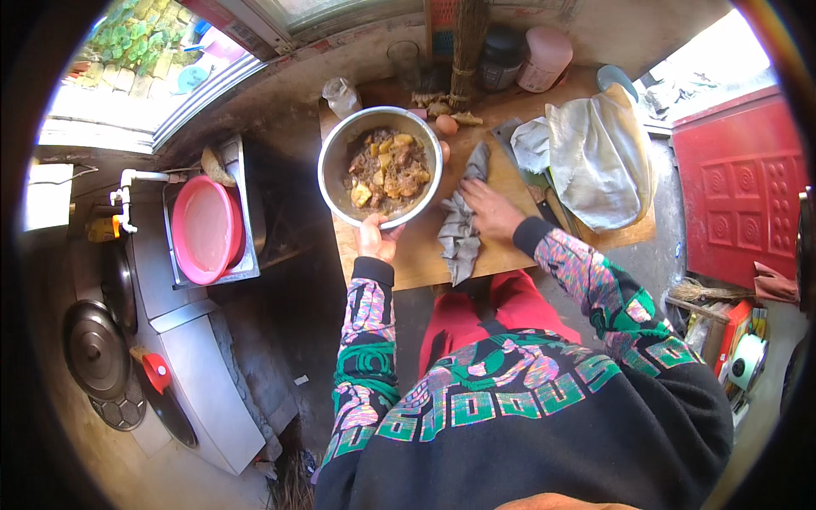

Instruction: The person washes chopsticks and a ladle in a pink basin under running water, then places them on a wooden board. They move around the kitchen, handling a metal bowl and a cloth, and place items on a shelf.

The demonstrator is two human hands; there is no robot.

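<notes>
My left hand (377, 240) grips the near rim of a steel bowl (325, 172), its fingers under the edge. Chunky cooked food (387, 169) in brown sauce, with yellowish pieces, fills the bottom of the bowl. To the right, my right hand (489, 209) lies on a crumpled grey cloth (460, 239) on the wooden table (503, 255); its fingertips press on the cloth. Whether they pinch it cannot be told. Beyond the cloth is an egg (446, 124) beside pieces of ginger root (467, 118). A cleaver blade (508, 137) shows right of the cloth, partly covered.
A large pale bag (596, 159) covers the table's right part, near a dark knife handle (548, 213). Jars (545, 57), a glass jar (342, 97) and a bundled whisk of twigs (467, 57) stand at the back. Left, a pink basin (204, 229) sits in a metal sink (250, 245).
</notes>
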